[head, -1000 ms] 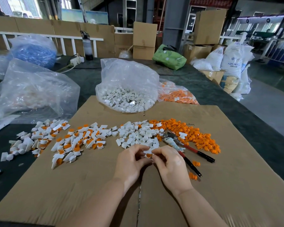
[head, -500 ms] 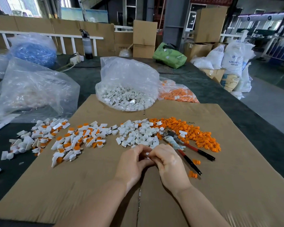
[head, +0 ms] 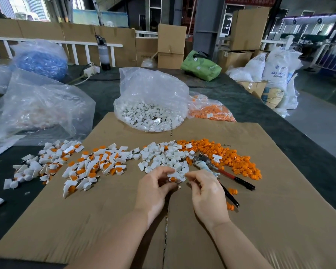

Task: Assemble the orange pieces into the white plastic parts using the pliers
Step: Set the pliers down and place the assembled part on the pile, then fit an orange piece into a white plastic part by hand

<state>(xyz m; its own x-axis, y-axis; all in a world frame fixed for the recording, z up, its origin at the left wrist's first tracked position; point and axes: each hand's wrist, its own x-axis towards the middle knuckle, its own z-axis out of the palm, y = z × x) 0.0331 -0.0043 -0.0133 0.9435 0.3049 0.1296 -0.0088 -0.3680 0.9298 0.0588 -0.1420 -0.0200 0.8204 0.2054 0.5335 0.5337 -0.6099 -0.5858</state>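
Observation:
My left hand point(head: 154, 188) pinches a white plastic part with an orange piece in it point(head: 174, 177), just above the cardboard sheet point(head: 109, 220). My right hand point(head: 207, 189) is beside it with curled fingers, its fingertips at the part's right end. The pliers point(head: 224, 174), with red and black handles, lie on the cardboard to the right of my right hand. Loose white parts point(head: 163, 156) lie just beyond my hands. A heap of orange pieces point(head: 235, 158) spreads to their right. Assembled white-and-orange parts point(head: 93, 167) lie to the left.
A clear bag of white parts point(head: 151, 105) stands at the cardboard's far edge, a bag of orange pieces point(head: 211, 111) beside it. Large clear bags point(head: 37, 105) sit on the left of the dark table. A few stray orange pieces point(head: 230, 206) lie by the pliers' handles.
My hands have drawn slightly apart. The white part with its orange piece, earlier hidden between the fingers, now shows between them.

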